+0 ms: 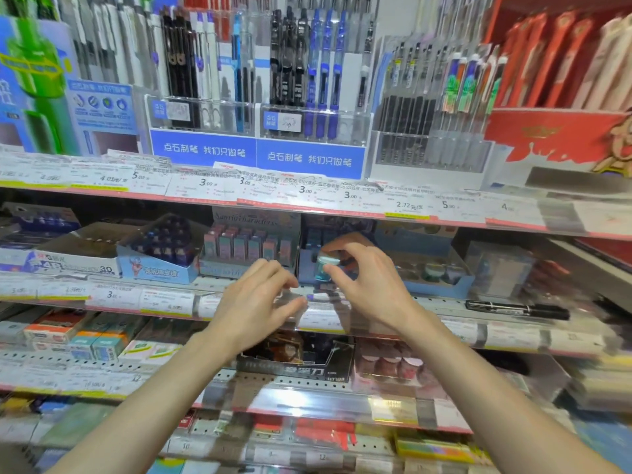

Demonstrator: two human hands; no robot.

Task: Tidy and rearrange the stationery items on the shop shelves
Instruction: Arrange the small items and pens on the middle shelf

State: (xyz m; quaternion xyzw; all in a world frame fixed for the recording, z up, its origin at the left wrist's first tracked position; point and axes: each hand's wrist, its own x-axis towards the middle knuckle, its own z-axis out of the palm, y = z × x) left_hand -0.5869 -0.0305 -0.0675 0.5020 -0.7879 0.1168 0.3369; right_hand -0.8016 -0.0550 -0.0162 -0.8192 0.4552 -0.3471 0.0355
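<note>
My right hand (366,278) pinches a small round teal container (326,266) between thumb and fingers, in front of a dark blue display box (307,268) on the second shelf. My left hand (260,302) hovers just left of it, near the shelf's front rail (321,316), with its fingers loosely curled and nothing in them. A light blue tray (441,283) with more small round pots stands right of the dark box. A display box of pastel erasers (246,248) stands to its left.
Pen racks (260,83) fill the top shelf above a strip of price labels. A black marker (516,307) lies on the second shelf's rail at the right. Eraser boxes (157,254) stand at the left. Lower shelves hold more boxed stationery.
</note>
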